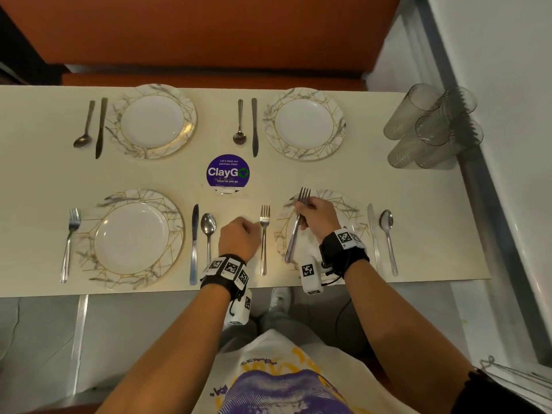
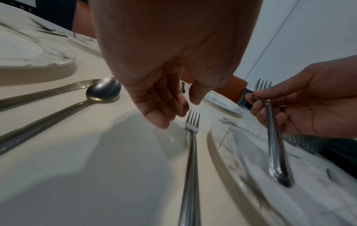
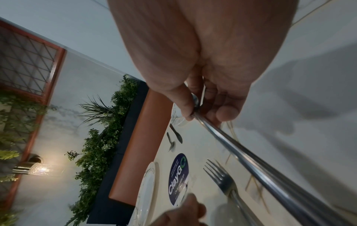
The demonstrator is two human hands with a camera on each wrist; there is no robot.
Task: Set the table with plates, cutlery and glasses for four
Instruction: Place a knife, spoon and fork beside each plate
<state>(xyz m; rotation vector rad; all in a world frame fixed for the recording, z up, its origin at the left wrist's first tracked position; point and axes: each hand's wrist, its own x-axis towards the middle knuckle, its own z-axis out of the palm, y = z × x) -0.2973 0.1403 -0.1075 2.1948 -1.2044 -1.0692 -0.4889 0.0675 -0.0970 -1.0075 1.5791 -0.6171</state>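
My left hand [image 1: 252, 228] hovers with relaxed fingers [image 2: 164, 116] just left of a fork [image 1: 263, 243] that lies on the cream table [image 1: 433, 222], left of the near-right plate [image 1: 354, 209]; nothing is in this hand. That fork [image 2: 191, 152] points away from me. My right hand [image 1: 301, 215] pinches a fork handle [image 1: 294, 237] above the near-right plate, tines up; the handle [image 2: 275, 137] looks doubled, so I cannot tell whether it is one fork or two. Thumb and fingers [image 3: 185, 107] pinch it near the neck.
Four marbled plates are laid, each with a knife and spoon; the near-left plate [image 1: 171, 210] also has a fork [image 1: 70, 240]. Several clear glasses [image 1: 430, 127] stand clustered at the far right. A purple ClayGo sign [image 1: 228, 172] stands mid-table. An orange bench lies beyond.
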